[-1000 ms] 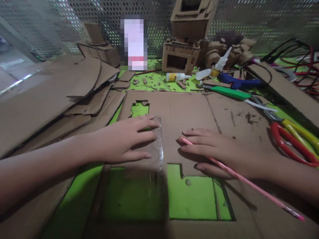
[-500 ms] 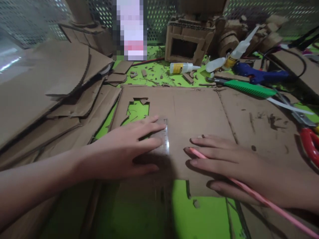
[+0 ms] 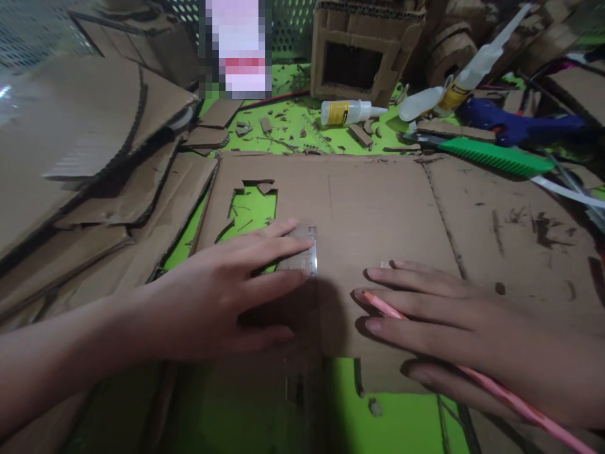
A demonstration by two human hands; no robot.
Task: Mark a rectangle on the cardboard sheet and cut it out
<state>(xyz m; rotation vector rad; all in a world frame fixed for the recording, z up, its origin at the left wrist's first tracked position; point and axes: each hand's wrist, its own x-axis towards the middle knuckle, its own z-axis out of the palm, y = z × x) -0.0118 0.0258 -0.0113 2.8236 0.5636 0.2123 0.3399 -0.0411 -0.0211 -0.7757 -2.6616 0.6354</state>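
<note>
A brown cardboard sheet point(image 3: 359, 208) with a cut-out at its left lies on the green table. My left hand point(image 3: 231, 284) rests on it with the fingers spread, pressing a clear ruler point(image 3: 309, 249) against the cardboard. The ruler runs toward me, partly under the hand and in shadow. At the right, my right hand point(image 3: 454, 321) lies on the sheet with its fingers stretched, and a pink pencil point(image 3: 385, 307) is held between them, its tip near the fingertips. A thin line is visible on the cardboard beyond the ruler.
Behind the sheet lie a glue bottle point(image 3: 343, 113), a green cutter point(image 3: 496, 156) and a blue glue gun point(image 3: 520, 123). A cardboard box point(image 3: 366, 63) stands at the back. Cardboard pieces point(image 3: 108, 208) are piled at the left, and scraps litter the green table point(image 3: 293, 94).
The view has shifted slightly closer and downward. Both hands keep nearly the same pose on the cardboard, with the ruler and pencil still in place.
</note>
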